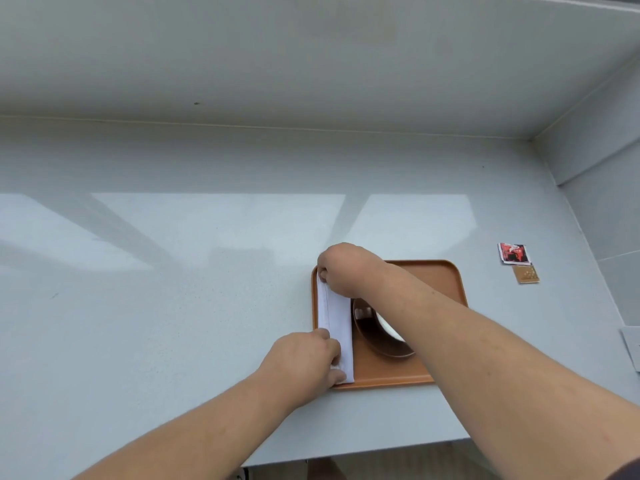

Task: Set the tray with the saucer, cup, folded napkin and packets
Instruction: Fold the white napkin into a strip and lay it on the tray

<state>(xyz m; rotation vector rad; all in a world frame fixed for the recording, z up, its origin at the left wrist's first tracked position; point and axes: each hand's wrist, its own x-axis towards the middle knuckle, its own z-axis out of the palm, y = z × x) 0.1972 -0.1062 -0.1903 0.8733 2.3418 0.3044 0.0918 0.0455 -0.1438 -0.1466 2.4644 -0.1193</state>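
Both hands pinched the white folded paper napkin; the right forearm risked toppling the brown cup.

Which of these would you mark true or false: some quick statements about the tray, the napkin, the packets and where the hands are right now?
1. The folded napkin lies along the left side of the tray. True.
2. The packets are already on the tray. False: they lie on the counter, to the right of the tray.
3. Both hands are on the napkin. True: the left hand is at its near end, the right hand at its far end.
4. The tray is blue. False: it is orange-brown.
5. The saucer sits on the counter beside the tray. False: the dark saucer is on the tray, right of the napkin.
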